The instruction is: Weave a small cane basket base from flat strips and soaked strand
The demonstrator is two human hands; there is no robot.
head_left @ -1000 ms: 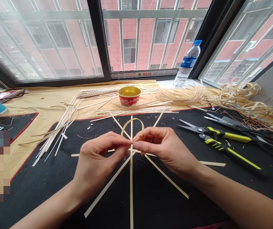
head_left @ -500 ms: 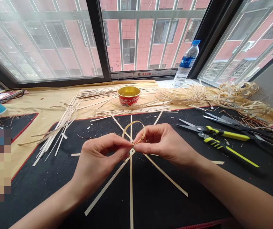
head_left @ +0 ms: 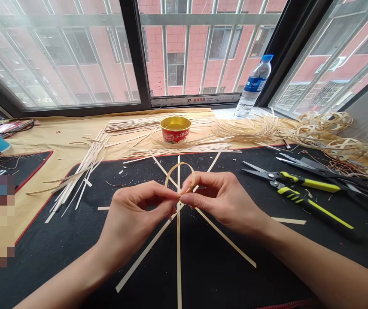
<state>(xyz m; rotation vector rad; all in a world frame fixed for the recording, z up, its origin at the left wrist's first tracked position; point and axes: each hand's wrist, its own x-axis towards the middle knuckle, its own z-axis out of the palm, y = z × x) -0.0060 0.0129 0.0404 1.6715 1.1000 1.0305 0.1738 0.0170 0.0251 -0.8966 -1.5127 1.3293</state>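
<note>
A small ring of bent bamboo strip (head_left: 180, 165) stands upright between my hands, above the black mat (head_left: 222, 274). My left hand (head_left: 141, 208) pinches the ring's lower side with thumb and forefinger. From the right, my right hand (head_left: 220, 195) pinches the same ring close beside the left fingertips, so the two hands almost touch. A thin tie or wrap seems to show on the ring by the right forefinger. Beneath the hands, flat bamboo strips (head_left: 179, 257) cross like spokes on the mat; their crossing point is partly hidden by my fingers.
Yellow-and-black shears (head_left: 309, 201) lie on the right of the mat, beside more dark cutters (head_left: 312, 165). Behind the mat stand a red tin (head_left: 175, 135) and a water bottle (head_left: 252, 88). Loose strips (head_left: 82, 176) lie at left; coiled strips (head_left: 248, 128) sit at back right.
Both hands keep their pinch on the ring with barely any movement. The whole view has shifted slightly, so things appear a little further right.
</note>
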